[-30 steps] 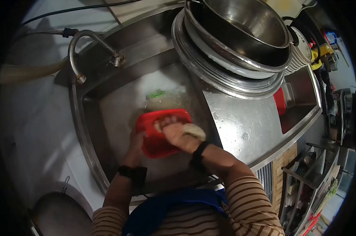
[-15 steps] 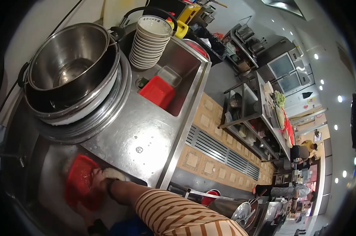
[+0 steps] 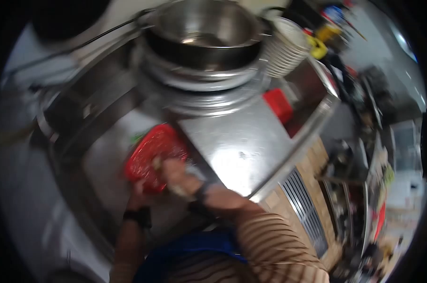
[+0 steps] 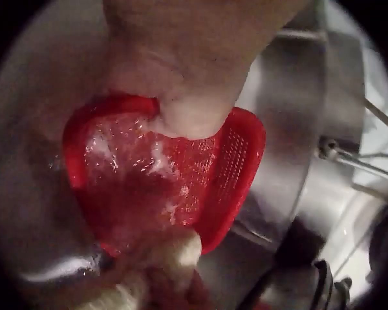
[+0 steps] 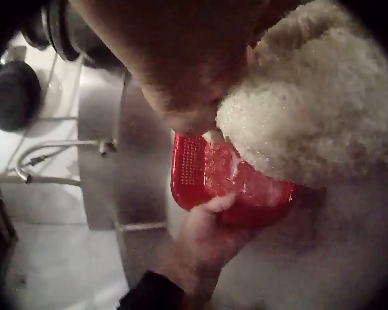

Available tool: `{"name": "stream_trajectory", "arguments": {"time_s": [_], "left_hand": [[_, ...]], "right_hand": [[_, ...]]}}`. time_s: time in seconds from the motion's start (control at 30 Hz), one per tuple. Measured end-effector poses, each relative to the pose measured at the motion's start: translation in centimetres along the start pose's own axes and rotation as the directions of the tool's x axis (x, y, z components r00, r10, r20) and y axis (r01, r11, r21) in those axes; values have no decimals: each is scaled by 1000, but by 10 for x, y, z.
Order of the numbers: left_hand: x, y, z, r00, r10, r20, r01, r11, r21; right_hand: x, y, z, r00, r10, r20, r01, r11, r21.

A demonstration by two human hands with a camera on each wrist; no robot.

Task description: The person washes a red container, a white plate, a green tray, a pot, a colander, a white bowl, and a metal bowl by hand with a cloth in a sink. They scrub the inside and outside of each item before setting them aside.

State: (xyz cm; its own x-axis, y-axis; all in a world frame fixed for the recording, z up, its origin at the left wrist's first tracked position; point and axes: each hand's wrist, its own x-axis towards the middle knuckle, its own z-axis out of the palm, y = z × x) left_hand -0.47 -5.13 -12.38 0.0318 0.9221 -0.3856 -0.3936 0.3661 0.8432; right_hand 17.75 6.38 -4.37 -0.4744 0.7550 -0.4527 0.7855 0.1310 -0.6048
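Note:
A wet red plastic basket (image 3: 152, 141) with small holes in its wall is tilted up over the sink. My left hand (image 3: 137, 194) grips its near rim, thumb over the edge in the left wrist view. Soapy streaks cover the inside of the basket. In my right hand (image 3: 179, 175) is a cream, fluffy, soaked scrubbing cloth (image 5: 310, 110), held at the basket's inner side. The left wrist view shows a bunched end of that cloth (image 4: 181, 248) close over the rim. Most right-hand fingers are hidden or blurred.
Steel pots and basins (image 3: 204, 56) are stacked on the drainboard (image 3: 232, 151) beyond the sink. Right of them stand piled white bowls (image 3: 286, 47) and a second red container (image 3: 278, 104) in another basin. A bent tap (image 5: 64, 145) reaches over the sink's edge.
The head view swung right toward the kitchen, then partly back to the sink. The basket, flatter one second ago, is now tilted more upright; the right hand keeps the cloth at it.

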Motion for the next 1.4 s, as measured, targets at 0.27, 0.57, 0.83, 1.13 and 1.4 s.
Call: {"name": "stream_trajectory", "arguments": {"time_s": [0.27,0.57,0.83,1.13,1.4], "left_hand": [[-28,165,70,564,822,77,-160,17,987],[-85,192,45,657,573,490,-287,-411,865],[-85,234,113,346,787,511,-274,-436,857],[-44,217,201,301,643,704,-559,-479,677],[-29,201,256,298,619,727,-680,-397,617]], "right_hand": [[-56,-58,-94,762,-375,-528,341,926,-166],[-68,-39,-78,815,-335,-472,288,942,-171],[-102,0,-38,985,-136,107,170,880,-444],[-96,7,-6,890,-390,-238,355,918,-177],[-108,-3,-18,912,-315,-262,395,844,362]]}}
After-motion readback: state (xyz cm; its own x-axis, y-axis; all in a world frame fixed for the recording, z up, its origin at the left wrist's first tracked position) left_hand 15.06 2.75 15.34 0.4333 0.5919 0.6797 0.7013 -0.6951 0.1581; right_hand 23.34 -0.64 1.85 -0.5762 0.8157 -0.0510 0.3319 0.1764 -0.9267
